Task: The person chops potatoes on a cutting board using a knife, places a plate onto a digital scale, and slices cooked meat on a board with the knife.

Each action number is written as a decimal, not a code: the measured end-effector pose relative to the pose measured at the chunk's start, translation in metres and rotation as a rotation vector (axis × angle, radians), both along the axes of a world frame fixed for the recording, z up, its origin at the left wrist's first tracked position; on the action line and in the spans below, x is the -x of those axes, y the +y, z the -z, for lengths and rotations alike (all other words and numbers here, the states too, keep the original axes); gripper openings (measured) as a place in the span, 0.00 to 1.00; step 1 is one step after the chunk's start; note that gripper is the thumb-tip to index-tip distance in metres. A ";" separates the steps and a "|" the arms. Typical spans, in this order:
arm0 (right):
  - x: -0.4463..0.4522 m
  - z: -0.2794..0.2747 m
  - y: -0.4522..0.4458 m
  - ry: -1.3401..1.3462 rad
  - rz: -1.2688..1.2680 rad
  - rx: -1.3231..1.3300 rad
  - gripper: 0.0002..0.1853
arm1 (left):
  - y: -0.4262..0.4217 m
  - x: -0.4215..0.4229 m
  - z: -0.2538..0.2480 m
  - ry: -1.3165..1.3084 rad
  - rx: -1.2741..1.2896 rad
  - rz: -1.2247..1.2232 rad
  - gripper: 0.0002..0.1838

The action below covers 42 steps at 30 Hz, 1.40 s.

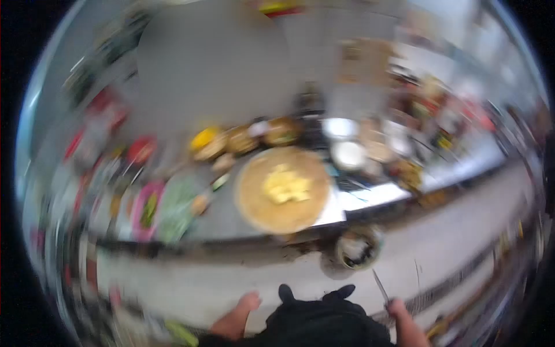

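Observation:
On the counter lies a round wooden board (251, 196) with a pile of pale yellow pieces (286, 185) at its middle. My right hand (396, 308) hangs low at the right, closed around the handle of a knife (380, 286) whose blade points up and forward. At the lower left, my left hand (250, 301) is away from the counter and touches nothing that I can see; its fingers are blurred. Both hands are well short of the board.
A round bin (359, 247) stands on the floor beside the counter. Behind the board are several bowls (241, 139). White containers (348, 155) sit to its right. A pink-rimmed tray (148, 211) of greens and a plastic bag (178, 211) lie left.

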State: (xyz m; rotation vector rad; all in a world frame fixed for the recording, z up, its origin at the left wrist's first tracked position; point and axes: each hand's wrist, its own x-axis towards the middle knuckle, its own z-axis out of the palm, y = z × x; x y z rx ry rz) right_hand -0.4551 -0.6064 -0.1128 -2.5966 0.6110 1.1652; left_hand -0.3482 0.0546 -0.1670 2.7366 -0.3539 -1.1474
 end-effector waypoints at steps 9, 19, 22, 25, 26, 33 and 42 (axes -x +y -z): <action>-0.012 -0.126 0.104 -0.247 0.274 -0.039 0.22 | 0.041 -0.024 -0.031 0.247 0.081 0.082 0.14; 0.173 -0.002 -0.016 0.105 0.411 -0.093 0.17 | -0.156 -0.142 -0.048 -0.221 0.056 -0.165 0.18; 0.242 0.005 -0.053 0.176 0.569 -0.149 0.19 | -0.238 -0.130 -0.045 -0.230 0.134 -0.044 0.21; 0.314 0.045 -0.079 0.240 0.656 -0.152 0.22 | -0.315 -0.108 -0.043 -0.045 0.137 0.103 0.23; 0.321 0.027 -0.086 0.250 0.790 -0.151 0.22 | -0.338 -0.103 -0.042 0.005 0.069 0.223 0.24; 0.335 0.027 -0.143 0.152 0.815 -0.123 0.24 | -0.489 -0.142 -0.036 0.230 -0.084 0.518 0.26; 0.346 0.088 -0.236 0.150 0.944 -0.359 0.19 | -0.780 -0.323 0.045 0.489 -0.150 0.739 0.20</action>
